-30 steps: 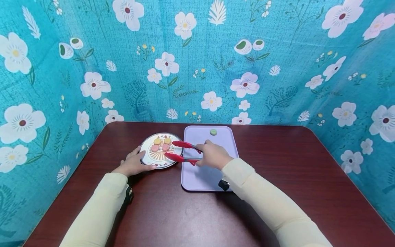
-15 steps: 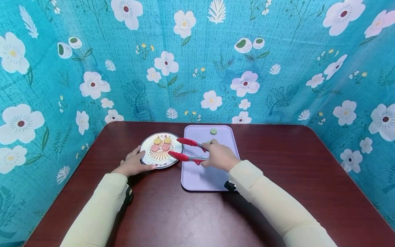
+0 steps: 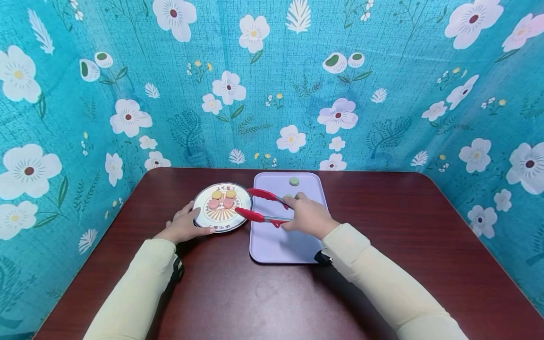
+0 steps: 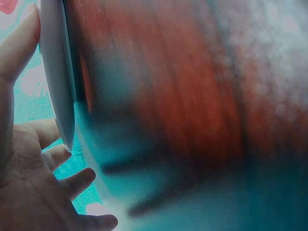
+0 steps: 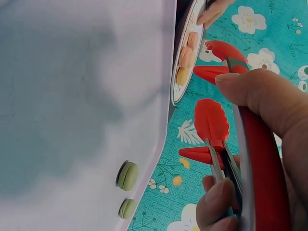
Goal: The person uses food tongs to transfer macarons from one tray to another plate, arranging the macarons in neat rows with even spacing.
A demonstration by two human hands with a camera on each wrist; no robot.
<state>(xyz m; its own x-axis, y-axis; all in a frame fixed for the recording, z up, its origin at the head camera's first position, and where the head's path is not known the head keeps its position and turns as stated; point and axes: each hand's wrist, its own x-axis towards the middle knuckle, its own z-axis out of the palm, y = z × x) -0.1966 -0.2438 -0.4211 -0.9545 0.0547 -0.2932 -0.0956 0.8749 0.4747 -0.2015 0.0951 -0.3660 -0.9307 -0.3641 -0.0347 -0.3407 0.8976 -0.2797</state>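
My left hand (image 3: 182, 225) holds the left rim of a round white plate (image 3: 218, 222) with a printed pattern, its thumb on the near edge and its fingers along the side. Two yellow macarons (image 3: 231, 194) and two pink macarons (image 3: 214, 204) lie on the plate. Over a lilac tray (image 3: 272, 248), my right hand (image 3: 309, 217) grips red-tipped metal tongs (image 3: 251, 215). Their tips are spread apart at the plate's right edge, with nothing between them. Two green macarons sit on the tray: one macaron (image 3: 294, 181) near the far edge, the other (image 5: 128, 176) partly behind the right hand in the head view.
The dark reddish-brown table (image 3: 229, 297) extends in front of the tray and to its right. A blue flowered cloth (image 3: 263, 108) hangs behind the table and along both sides.
The right hand and the tongs have moved right, away from the macarons on the plate. The second green macaron now shows beside the hand. The left hand and plate stay put.
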